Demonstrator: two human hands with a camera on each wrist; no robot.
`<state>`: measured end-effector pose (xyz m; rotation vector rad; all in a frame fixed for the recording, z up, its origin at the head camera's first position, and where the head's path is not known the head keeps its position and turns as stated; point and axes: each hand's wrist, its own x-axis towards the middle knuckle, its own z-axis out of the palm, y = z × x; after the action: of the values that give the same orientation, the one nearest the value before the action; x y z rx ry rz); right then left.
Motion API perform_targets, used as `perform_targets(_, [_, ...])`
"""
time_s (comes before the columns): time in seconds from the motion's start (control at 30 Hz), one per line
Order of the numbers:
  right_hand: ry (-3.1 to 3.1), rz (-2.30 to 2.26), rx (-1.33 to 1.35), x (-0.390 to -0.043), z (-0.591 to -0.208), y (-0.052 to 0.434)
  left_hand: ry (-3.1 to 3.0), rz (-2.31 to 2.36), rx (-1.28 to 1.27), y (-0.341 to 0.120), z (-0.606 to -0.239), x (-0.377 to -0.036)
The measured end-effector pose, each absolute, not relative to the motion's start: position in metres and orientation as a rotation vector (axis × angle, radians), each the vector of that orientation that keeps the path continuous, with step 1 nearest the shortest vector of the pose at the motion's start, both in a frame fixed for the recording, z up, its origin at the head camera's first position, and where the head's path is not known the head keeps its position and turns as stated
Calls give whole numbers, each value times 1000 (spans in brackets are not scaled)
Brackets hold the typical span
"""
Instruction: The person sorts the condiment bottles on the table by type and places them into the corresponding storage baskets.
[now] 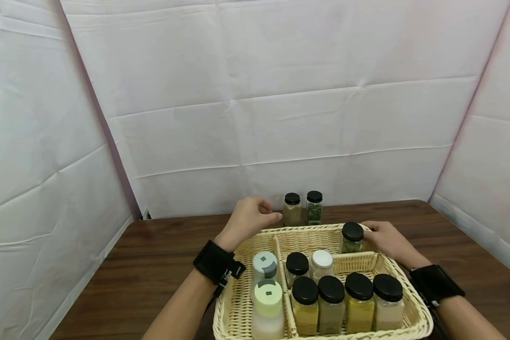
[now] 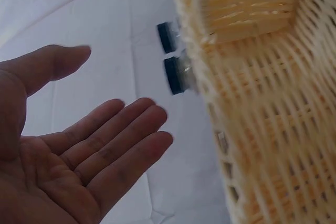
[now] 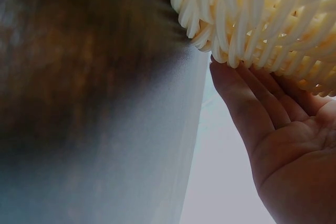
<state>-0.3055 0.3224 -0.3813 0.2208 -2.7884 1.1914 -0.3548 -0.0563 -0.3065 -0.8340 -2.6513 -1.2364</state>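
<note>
Left hand: left hand hovers above the far left corner of the cream woven wicker basket; palm bare and fingers loosely extended in the left wrist view; grips nothing.
Nearest to left hand: two small glass spice jars with black lids, standing upright on the table just behind the basket; one with tan contents, one with green contents; the thumb tip is just beside the tan one, contact not seen.
Right hand: right hand lies against the far right rim of the basket; right wrist view shows straight fingers touching the weave from outside, not curled round it.
Beside right hand: black-lidded glass jar of green herbs, upright in the basket's far right compartment, just left of the fingers.
Basket position: on the dark brown wooden table, near edge, between both forearms.
Basket contents: four black-lidded jars of yellow and tan powders in the near row; two white bottles with pale lids in the left compartment; one black-lidded and one white-lidded jar in the middle.
Wrists: black straps on both.
</note>
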Motion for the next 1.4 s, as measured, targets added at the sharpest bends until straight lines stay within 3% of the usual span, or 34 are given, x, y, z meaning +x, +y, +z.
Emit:
perform_targets(0.8, [-2791,1192,228,-306,-376,321,-2530,-1133,-870,-29,-306,-399])
perform_targets(1.4, [-2759,1182,254,-304,-385,324,-2585,-1098,-761,-8,-301,-426])
